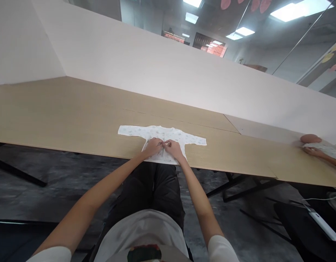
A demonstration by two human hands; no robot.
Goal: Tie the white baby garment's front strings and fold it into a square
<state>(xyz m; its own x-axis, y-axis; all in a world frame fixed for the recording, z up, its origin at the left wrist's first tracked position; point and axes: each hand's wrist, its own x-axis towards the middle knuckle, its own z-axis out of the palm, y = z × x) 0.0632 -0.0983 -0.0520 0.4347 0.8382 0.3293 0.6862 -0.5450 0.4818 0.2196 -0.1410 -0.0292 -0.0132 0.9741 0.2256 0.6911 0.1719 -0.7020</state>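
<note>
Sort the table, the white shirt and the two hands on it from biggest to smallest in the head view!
1. Table
2. White shirt
3. Left hand and right hand: too alike to rank

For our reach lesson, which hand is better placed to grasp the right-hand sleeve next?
Probably the right hand: it is nearer that sleeve; the left hand lies on the shirt's other half.

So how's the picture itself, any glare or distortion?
Head view throughout: ceiling lights burn out to white; the glass looks hazy; forearms seem stretched toward the bottom; the white garment is softly lit, its pale print too small to make out.
</note>
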